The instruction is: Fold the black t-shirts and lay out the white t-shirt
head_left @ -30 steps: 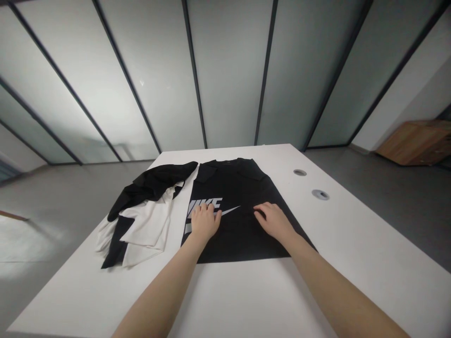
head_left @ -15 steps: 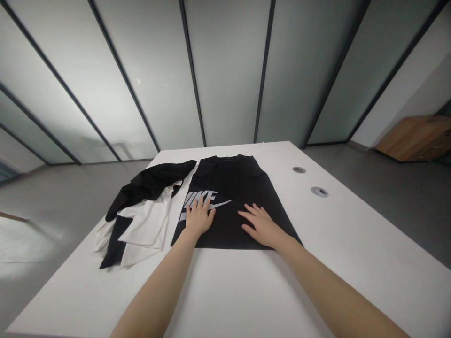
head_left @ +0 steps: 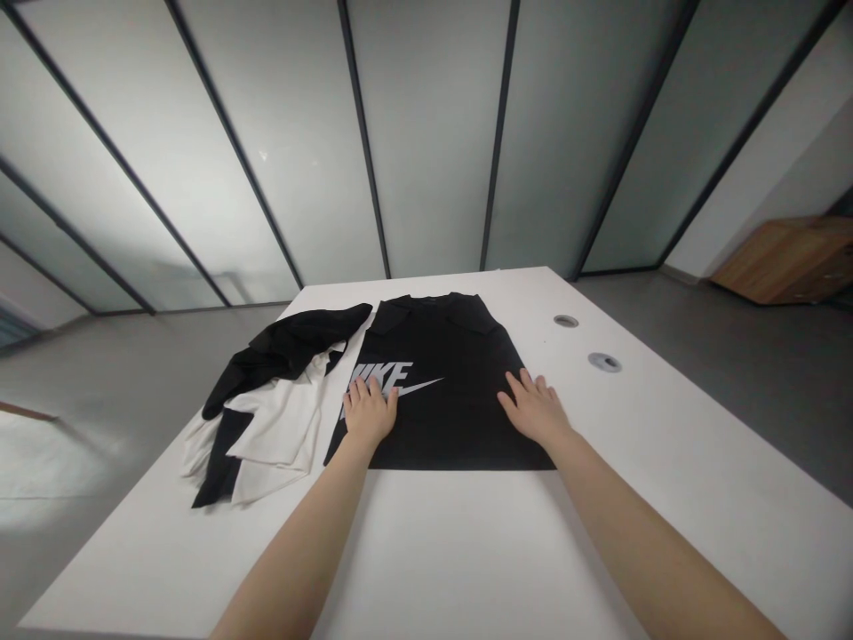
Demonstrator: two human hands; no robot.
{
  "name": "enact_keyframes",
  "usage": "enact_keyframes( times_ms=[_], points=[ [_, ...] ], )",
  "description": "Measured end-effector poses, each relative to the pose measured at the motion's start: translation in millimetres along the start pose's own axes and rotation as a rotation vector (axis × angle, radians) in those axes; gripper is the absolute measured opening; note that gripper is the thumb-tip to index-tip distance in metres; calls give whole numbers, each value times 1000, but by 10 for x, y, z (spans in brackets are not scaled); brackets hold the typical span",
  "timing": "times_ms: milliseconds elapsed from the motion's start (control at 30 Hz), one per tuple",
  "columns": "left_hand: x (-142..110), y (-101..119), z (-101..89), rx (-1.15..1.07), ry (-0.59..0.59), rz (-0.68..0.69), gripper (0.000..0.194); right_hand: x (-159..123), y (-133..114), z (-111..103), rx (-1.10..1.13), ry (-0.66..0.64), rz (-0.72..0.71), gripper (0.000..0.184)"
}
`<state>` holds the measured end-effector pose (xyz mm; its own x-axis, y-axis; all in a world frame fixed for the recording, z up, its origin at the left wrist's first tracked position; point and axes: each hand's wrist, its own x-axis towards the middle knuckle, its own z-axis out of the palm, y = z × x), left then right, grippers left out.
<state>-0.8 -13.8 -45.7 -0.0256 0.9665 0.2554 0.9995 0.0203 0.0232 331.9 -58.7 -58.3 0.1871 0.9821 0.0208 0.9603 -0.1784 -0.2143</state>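
Black shirt (head_left: 459, 413) lies flat on the table (head_left: 453, 551), sleeves (head_left: 470, 313) seemingly folded in, body (head_left: 453, 444) not yet; left hand (head_left: 370, 414) on its print (head_left: 402, 372), right hand (head_left: 538, 412) at its right edge (head_left: 509, 347), fingers (head_left: 527, 381) slightly spread; crumpled clothes (head_left: 275, 422), left, unfolded.

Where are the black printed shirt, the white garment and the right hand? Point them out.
Black printed shirt (head_left: 450, 413): head view, plain cloth between the two hands.
White garment (head_left: 276, 422): head view, middle of its upper layer.
Right hand (head_left: 538, 411): head view, back of the hand.

Lettering (head_left: 382, 373) on black shirt (head_left: 446, 418) — partly hidden behind left fingers (head_left: 362, 389).
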Motion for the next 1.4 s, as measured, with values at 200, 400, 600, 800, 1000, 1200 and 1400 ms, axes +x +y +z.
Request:
enact_keyframes(
  times_ms=[200, 400, 600, 800, 1000, 1200, 1400],
  points=[
    [-87, 93, -129, 48, -52, 31, 67, -109, -233, -86, -31, 0, -42, 69],
    [-150, 212, -178, -42, -110, 263, 64, -302, -524, -110, -18, -163, -277, 68],
    [-115, 157, -121, -55, -130, 155, 63, -291, -509, -125, -47, -186, -201, 66],
    [52, -67, -115, -23, -49, -37, 58, -201, -387, -152, -81, -61, -32, 61],
    [193, -297, -197, -12, -20, -143, 49, -121, -132, -364, -65, 53, 176, 56],
    [355, -550, -275, -101, -220, -265, 38, 6, 109, -431, 52, -78, 250, 36],
    [420, -625, -296, -152, -236, -263, 33, 90, 184, -416, 328, -4, 286, 16]
  ],
)
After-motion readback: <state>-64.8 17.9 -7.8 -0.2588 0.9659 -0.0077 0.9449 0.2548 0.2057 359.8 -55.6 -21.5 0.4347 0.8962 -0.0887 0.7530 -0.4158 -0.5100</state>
